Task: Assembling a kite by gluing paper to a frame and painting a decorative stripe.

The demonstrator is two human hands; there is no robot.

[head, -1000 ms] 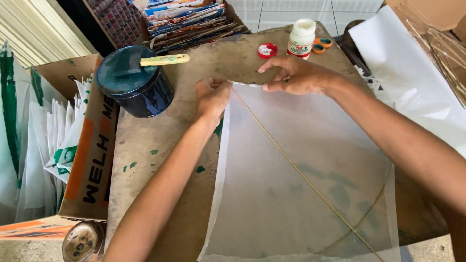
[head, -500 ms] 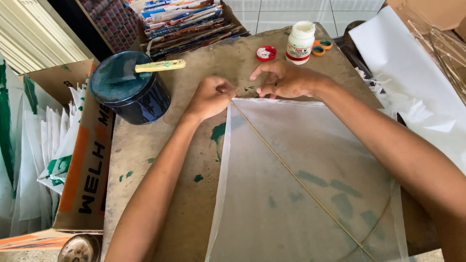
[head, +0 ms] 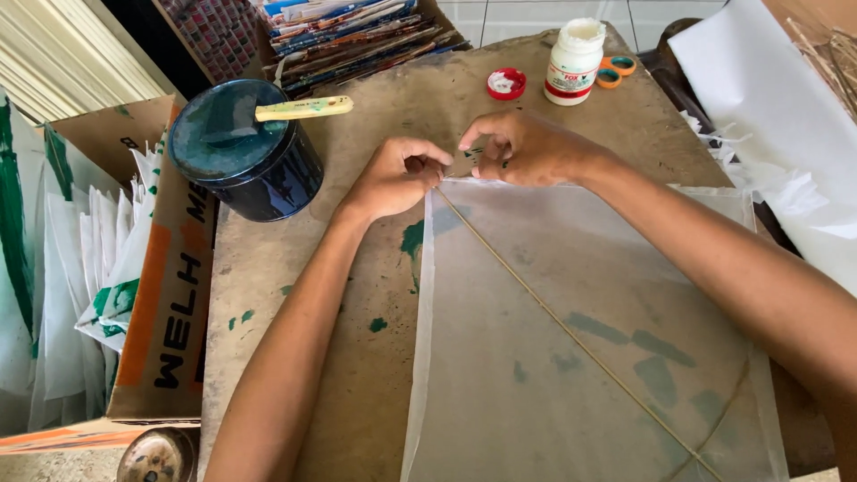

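Note:
A thin translucent white paper sheet (head: pixel 571 339) lies flat on a worn brown table (head: pixel 295 295). A slender bamboo stick (head: pixel 580 344) runs diagonally across it, and a second curved stick shows near its lower right. My left hand (head: pixel 397 177) pinches the sheet's far left corner where the stick's tip ends. My right hand (head: pixel 522 147) presses its fingertips on the same corner, right beside the left hand.
A dark blue round tin (head: pixel 243 152) with a pale-handled tool (head: pixel 303 109) on its lid stands at the left. A white glue bottle (head: pixel 573 61), its red cap (head: pixel 506 83) and orange scissors (head: pixel 616 70) sit at the back. Cardboard box (head: pixel 170 303) with folded paper at left; white paper (head: pixel 777 98) at right.
The view has moved closer. Both hands drew together at the sheet's far corner, and the left hand's fingers closed into a pinch on it.

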